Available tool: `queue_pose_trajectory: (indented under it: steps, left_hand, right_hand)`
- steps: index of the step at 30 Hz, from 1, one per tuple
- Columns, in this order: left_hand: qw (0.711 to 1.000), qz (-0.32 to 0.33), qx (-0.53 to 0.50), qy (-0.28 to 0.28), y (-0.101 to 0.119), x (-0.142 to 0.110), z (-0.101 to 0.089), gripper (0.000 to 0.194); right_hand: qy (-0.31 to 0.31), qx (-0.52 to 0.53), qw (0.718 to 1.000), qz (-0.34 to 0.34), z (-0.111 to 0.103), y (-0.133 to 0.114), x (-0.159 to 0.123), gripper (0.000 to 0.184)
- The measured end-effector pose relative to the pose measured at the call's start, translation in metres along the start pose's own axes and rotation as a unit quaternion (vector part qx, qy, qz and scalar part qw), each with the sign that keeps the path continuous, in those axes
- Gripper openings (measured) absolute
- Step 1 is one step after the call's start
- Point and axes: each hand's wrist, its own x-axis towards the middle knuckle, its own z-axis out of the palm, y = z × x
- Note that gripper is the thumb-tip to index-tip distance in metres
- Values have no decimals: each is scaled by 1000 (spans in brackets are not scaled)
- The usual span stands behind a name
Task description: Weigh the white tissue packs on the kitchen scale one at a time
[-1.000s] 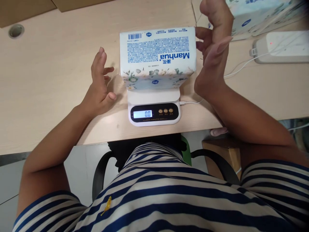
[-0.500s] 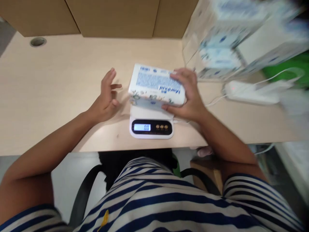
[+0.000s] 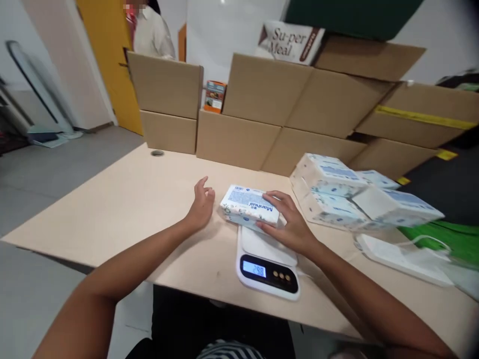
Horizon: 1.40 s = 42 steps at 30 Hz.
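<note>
Located mid-view: tissue pack (image 3: 249,204), white and pale blue, "Manhua" print on the upper face, floral band along the near edge. Lying flat or nearly so over the rear of a white scale (image 3: 267,264), with left end jutting out past the plate. Full contact with the plate: cannot tell from this angle.

Gripped at the right end by the right hand (image 3: 294,227), thumb on the near side, fingers across the top; pinching the pack between them. Just off the left end, apart from the pack: left hand (image 3: 202,208), unloaded, fingers raised and loosely parted.

On the scale's front panel: lit display (image 3: 254,268), digits blurred, no sure reading; to its right, three gold buttons (image 3: 281,275). Leaving the scale's right side: thin white cable (image 3: 305,275). Beneath all: pale wood counter (image 3: 123,209), with round cable hole (image 3: 157,153) near the far left corner.

To the right, well apart from the scale: group of similar packs (image 3: 337,194), some stacked. Nearer, white power strip (image 3: 402,257), beside green material (image 3: 445,244).

Along the far edge: stacked cardboard boxes (image 3: 269,89), with small orange box (image 3: 214,97) in a gap and "Su-per Meal" carton (image 3: 288,44) on top. Further back: yellow door (image 3: 101,65) and person in pale shirt (image 3: 153,32).
</note>
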Motion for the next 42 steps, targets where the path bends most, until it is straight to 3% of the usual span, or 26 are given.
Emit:
queue_pose_trajectory:
  steps: [3,4,6,9,11,14,17,20,23,27,30,34,36,38,42]
  left_hand:
    - [996,-10,17,82,-5,9,-18,75]
    - [994,15,35,106,-8,12,-25,76]
    - [975,150,107,123,-14,16,-34,79]
    - [898,383,206,73,-20,16,-34,80]
    - [866,448,219,43,-22,13,-27,80]
    - [841,494,219,24,-24,7,-16,85]
    - [857,472,205,-10,-29,3,-11,86]
    - [865,438,238,-53,-27,1,-12,88]
    - [846,421,306,-119,-15,0,-14,86]
    - [844,388,344,-140,-1,-5,-13,88]
    - [838,391,358,-133,-4,-6,-10,87]
    - [850,361,359,-135,-19,-2,-16,84]
    - [873,322,335,-149,-22,0,-22,89]
    - [892,289,305,-168,-20,2,-29,90]
    - [898,305,294,-120,-25,13,-36,82]
  right_hand:
    - [0,-25,999,-24,31,3,62,45]
    - [-7,-29,999,-25,45,5,84,42]
    - [-26,-26,999,-18,79,9,127,43]
    - [-74,-15,997,-1,135,10,180,52]
    - [-116,-5,993,4,172,7,206,51]
    - [-158,1,987,-1,220,-6,233,47]
    - [-168,-7,986,-4,258,-22,252,49]
    - [-177,-12,984,-5,282,-33,265,51]
    - [-189,-11,982,-6,292,-34,273,56]
    - [-198,-25,980,5,292,-33,276,63]
    - [-216,-38,976,3,285,-37,276,65]
    - [-249,-50,967,-33,255,-41,268,71]
    - [-256,-63,963,-55,220,-37,253,71]
    - [-260,-82,960,-69,173,-30,229,67]
    - [-237,-134,959,-72,66,-13,161,58]
